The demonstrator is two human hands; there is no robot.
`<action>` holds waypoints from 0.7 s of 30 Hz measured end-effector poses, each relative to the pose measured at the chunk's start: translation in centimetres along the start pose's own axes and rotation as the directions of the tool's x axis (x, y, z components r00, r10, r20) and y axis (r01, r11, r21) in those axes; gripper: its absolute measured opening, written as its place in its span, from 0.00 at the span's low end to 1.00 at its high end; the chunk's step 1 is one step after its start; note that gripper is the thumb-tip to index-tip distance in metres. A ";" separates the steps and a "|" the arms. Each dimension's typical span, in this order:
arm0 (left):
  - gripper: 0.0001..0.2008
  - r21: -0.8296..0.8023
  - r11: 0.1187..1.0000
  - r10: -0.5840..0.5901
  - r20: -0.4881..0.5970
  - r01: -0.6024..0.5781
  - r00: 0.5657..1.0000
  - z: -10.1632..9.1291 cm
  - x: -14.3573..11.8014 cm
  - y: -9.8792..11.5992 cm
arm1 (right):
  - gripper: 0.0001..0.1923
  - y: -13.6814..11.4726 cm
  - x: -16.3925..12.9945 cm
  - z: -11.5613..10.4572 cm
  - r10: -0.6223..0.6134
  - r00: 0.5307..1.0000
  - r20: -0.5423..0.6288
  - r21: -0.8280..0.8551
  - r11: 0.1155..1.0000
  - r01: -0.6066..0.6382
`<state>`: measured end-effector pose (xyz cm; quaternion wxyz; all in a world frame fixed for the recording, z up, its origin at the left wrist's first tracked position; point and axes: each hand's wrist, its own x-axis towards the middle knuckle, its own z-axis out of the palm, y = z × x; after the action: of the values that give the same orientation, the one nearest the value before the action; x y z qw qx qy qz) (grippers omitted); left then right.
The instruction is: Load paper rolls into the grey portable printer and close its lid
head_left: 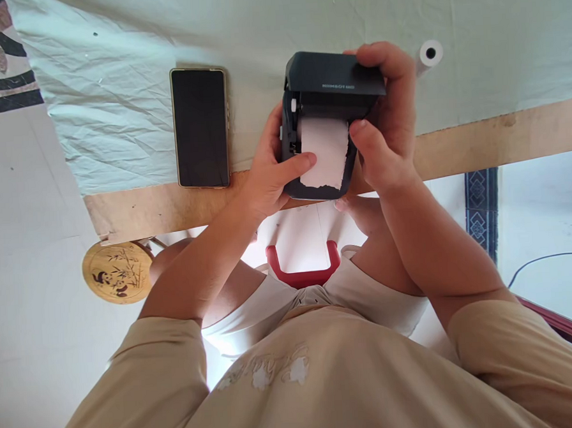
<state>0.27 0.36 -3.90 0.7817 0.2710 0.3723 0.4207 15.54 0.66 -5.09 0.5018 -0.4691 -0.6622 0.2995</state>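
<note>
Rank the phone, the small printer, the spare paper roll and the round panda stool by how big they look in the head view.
1. Small printer and phone: look alike in area, and the printer is raised toward the camera, so no ranking between them.
2. Panda stool, partly hidden by the arm.
3. Spare paper roll, clearly smallest.

A small dark grey plastic box-shaped thermal printer (pixel 326 119) is held above the near edge of the table, its hinged lid swung open and tilted away, with mirrored white lettering on the lid. Inside its open bay sits a white paper roll (pixel 325 151), whose loose strip hangs out over the front edge and ends in a ragged, torn edge near the printer's lower rim.
</note>
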 end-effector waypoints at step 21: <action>0.34 -0.009 1.000 -0.030 0.021 0.030 0.999 -0.3 -0.1 -0.2 | 0.23 -0.2 0.2 -0.2 -0.132 0.991 0.015 -0.093 0.987 0.133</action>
<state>0.08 0.23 -4.19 0.7929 0.2662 0.3664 0.4077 15.63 0.73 -4.80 0.4952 -0.4457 -0.7075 0.2360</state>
